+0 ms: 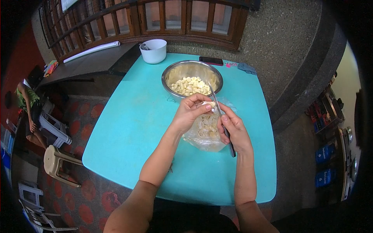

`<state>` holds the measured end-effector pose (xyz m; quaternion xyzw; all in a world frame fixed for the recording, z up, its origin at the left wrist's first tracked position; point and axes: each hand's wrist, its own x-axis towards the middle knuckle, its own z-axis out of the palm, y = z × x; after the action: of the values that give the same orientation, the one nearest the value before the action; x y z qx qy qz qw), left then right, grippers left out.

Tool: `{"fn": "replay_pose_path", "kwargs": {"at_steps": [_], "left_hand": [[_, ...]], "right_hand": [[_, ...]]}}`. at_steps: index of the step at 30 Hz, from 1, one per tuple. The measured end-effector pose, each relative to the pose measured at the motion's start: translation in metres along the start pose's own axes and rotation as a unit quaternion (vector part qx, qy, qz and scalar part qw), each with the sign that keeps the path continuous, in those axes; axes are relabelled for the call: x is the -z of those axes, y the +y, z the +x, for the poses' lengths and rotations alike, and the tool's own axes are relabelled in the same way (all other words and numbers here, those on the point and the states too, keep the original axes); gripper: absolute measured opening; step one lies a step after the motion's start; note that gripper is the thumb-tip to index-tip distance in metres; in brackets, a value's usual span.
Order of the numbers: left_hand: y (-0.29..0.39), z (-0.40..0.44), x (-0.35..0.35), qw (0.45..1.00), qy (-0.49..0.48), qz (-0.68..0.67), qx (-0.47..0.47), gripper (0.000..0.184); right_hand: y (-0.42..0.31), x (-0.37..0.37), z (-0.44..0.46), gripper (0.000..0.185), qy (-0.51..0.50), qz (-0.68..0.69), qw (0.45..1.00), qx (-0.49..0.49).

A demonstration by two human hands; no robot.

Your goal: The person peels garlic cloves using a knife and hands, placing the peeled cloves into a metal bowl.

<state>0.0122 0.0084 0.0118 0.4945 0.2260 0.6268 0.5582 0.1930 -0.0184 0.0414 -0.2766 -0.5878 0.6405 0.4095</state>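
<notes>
Garlic clove (pixel 211 104) between left fingers (pixel 198 98)

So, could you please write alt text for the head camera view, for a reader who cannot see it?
A person's left hand holds a garlic clove and the right hand a black-handled knife close to it, over a clear plastic bag on a turquoise table. Just beyond stands a metal bowl of pale peeled cloves.

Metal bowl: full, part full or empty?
Part full. Pale cloves lie in the bowl; bare inner wall shows above them on the far side.
</notes>
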Motion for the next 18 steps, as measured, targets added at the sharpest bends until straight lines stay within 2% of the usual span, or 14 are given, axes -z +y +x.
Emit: {"fn": "replay_pose_path", "kwargs": {"at_steps": [7,10,13,18], "left_hand": [[0.001,-0.002,-0.005,1.0,0.025,0.006,0.005,0.014],[-0.005,0.0,-0.004,0.998,0.029,0.017,-0.046,0.013],[-0.005,0.001,-0.001,0.999,0.028,0.01,-0.043,0.014],[-0.01,0.001,0.004,0.998,0.018,-0.057,-0.023,0.015]], "right_hand": [[0.003,-0.003,0.001,0.039,0.032,-0.005,0.999,0.014],[0.005,-0.003,0.002,0.038,0.046,-0.01,0.999,0.022],[0.005,-0.003,0.003,0.038,0.052,-0.011,0.998,0.018],[0.006,-0.001,0.003,0.038,0.042,-0.006,0.999,-0.004]]}}
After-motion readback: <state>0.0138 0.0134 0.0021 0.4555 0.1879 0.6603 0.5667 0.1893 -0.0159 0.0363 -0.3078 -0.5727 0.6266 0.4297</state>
